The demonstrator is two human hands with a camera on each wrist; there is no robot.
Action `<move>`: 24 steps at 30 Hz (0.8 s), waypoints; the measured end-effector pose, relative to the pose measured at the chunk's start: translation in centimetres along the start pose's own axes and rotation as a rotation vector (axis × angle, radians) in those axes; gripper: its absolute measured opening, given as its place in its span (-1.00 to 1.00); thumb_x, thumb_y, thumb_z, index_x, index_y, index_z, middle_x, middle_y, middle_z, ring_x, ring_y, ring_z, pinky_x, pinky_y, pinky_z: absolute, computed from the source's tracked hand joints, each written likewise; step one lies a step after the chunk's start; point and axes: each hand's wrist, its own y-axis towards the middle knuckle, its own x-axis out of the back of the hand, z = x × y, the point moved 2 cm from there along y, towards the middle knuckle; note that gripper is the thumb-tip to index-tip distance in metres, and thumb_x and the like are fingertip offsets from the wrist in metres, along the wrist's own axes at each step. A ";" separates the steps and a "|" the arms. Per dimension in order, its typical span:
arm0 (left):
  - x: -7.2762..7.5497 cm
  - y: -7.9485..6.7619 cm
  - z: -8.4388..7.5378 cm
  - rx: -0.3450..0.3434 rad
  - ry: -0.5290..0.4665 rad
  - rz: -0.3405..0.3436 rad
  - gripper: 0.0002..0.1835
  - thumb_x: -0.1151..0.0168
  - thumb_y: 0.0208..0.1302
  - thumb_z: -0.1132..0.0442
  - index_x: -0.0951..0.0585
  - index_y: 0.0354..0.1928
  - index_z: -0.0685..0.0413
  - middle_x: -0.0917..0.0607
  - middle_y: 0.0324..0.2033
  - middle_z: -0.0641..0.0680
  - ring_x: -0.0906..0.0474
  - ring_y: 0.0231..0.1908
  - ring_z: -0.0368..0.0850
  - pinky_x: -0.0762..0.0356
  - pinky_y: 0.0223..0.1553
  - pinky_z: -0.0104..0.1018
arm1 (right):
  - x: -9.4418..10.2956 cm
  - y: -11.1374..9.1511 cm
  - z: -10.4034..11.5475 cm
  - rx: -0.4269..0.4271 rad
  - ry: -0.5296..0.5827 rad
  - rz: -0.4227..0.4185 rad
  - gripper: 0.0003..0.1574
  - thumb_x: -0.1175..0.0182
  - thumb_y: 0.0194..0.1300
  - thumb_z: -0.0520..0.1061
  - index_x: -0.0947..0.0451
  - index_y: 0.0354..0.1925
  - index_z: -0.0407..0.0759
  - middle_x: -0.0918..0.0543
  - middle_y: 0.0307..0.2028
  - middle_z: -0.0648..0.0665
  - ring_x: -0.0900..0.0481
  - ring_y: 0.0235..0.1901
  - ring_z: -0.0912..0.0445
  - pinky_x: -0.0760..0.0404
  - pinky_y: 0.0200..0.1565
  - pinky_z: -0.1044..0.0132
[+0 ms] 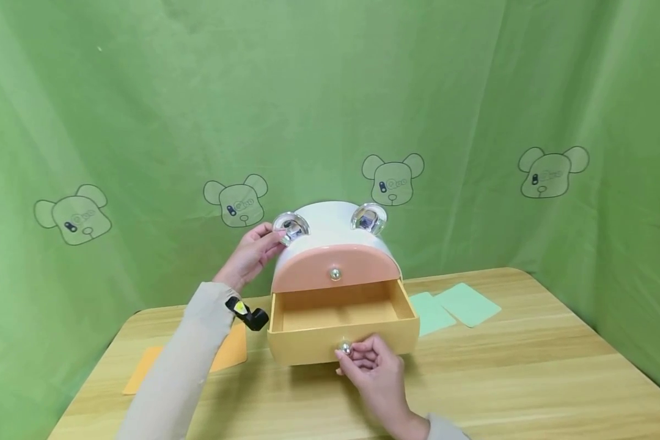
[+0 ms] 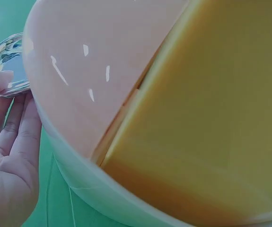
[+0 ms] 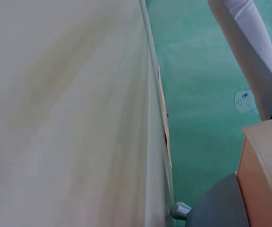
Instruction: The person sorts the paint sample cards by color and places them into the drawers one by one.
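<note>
A small drawer box with a white rounded top [image 1: 330, 221] stands on the table, two shiny silver ears on it. Its upper pink drawer [image 1: 357, 263], with a silver knob, is closed. The lower yellow drawer [image 1: 308, 348] is pulled out, and its visible inside holds nothing. My left hand [image 1: 251, 253] grips the box's left ear [image 2: 20, 85], thumb on the front and fingers behind. At the drawer front, my right hand [image 1: 379, 379] pinches the silver knob [image 1: 345, 349] between thumb and fingers. Only a fingertip of it shows at the right wrist view's edge.
Two pale green paper squares [image 1: 469, 304] lie right of the box. Orange paper pieces [image 1: 143, 370] lie to the left, partly behind the left sleeve. The wooden table [image 1: 528, 366] meets a green curtain [image 1: 319, 91] with printed bear heads behind.
</note>
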 end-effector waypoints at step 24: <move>0.0 0.3 0.4 -0.019 -0.010 -0.013 -0.89 -0.07 0.28 0.47 -0.43 -0.35 0.13 -0.60 -0.19 0.04 -0.62 -0.23 -0.22 -0.60 -0.05 -0.49 | 0.6 -2.4 1.9 -0.049 0.012 -0.010 -0.68 -0.32 -0.11 -0.56 -0.40 -0.42 -0.39 -0.66 -0.51 -0.30 -0.66 -0.61 0.17 -0.68 -0.57 0.31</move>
